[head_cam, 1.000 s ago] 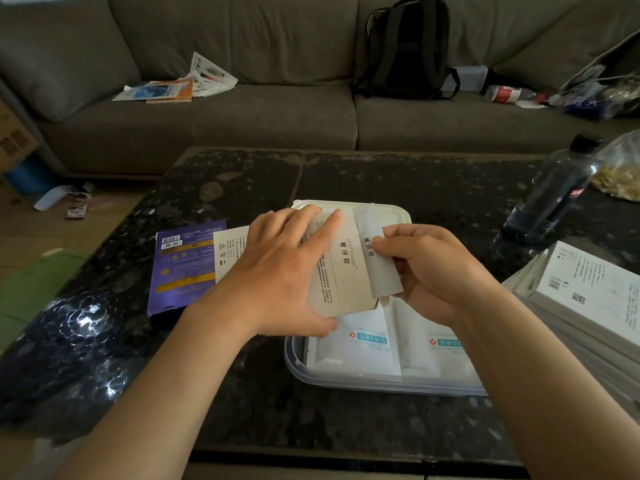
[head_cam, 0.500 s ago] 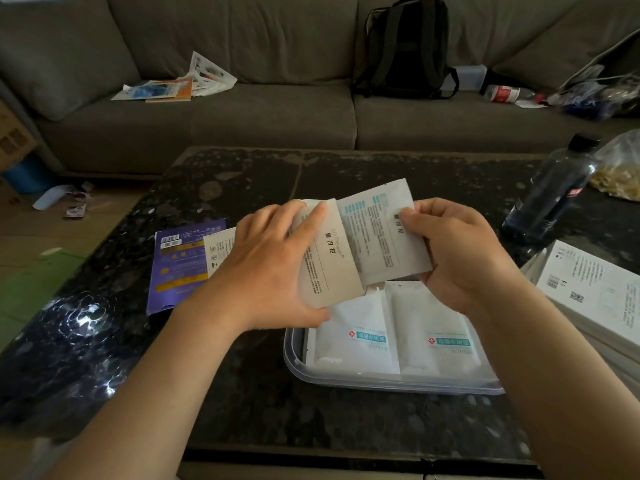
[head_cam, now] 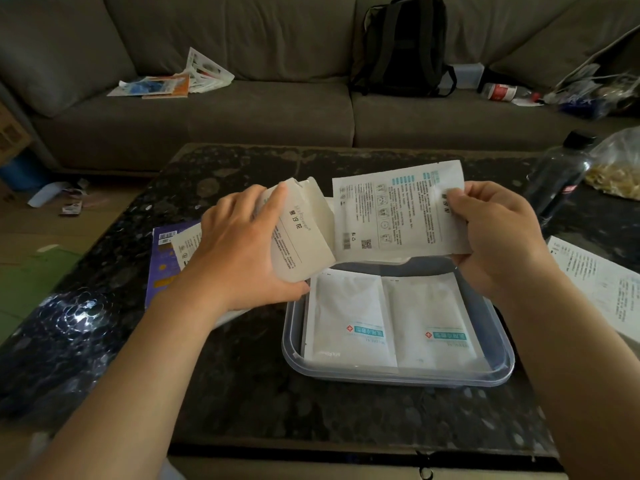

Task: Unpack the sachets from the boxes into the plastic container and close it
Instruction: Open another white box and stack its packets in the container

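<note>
Head view: left hand grips the box, right hand pinches a sachet drawn clear above the plastic container. Next, I judge, lay it inside.

Your plastic container is sitting on the bench in front of you, with two sachets lying side by side in it. Above its far edge, your left hand is holding a box and your right hand a sachet. A bottle is standing far right.
</note>
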Demonstrator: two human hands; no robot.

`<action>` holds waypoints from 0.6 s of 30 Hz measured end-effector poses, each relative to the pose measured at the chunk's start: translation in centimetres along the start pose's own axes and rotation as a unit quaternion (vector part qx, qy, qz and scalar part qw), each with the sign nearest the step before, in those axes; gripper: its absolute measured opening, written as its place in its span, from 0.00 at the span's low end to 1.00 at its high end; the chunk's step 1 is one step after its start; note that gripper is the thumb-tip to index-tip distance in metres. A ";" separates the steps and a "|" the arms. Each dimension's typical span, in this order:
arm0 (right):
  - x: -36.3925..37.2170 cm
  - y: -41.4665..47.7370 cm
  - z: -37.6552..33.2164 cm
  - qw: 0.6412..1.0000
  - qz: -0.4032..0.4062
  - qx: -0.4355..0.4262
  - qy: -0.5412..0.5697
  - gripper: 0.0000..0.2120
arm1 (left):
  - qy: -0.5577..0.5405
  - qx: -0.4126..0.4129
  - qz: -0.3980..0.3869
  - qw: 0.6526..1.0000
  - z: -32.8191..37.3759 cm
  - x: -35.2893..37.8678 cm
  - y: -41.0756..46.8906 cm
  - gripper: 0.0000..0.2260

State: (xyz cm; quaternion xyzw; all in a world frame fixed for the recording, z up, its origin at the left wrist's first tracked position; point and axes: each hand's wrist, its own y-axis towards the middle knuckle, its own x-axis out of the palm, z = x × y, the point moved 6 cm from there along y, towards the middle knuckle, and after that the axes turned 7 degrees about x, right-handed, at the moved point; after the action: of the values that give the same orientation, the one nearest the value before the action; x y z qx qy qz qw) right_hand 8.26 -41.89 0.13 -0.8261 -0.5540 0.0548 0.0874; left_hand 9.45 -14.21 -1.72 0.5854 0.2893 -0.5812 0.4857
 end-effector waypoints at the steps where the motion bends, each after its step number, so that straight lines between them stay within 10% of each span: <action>1: -0.2 0.0 0.0 1.000 0.007 -0.003 -0.001 0.06 | 0.001 -0.005 -0.001 1.000 -0.1 0.0 0.0 0.58; 18: -0.2 -2.1 -0.8 0.903 -0.077 -0.248 -0.341 0.10 | 0.000 -0.060 0.028 0.998 -0.9 0.3 0.0 0.58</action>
State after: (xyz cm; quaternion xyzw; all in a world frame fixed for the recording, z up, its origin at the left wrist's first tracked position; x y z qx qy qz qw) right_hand 6.43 -41.37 1.37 -0.7064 -0.6077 0.1873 -0.3109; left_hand 9.88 -13.50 -2.13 0.5632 0.3073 -0.5484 0.5362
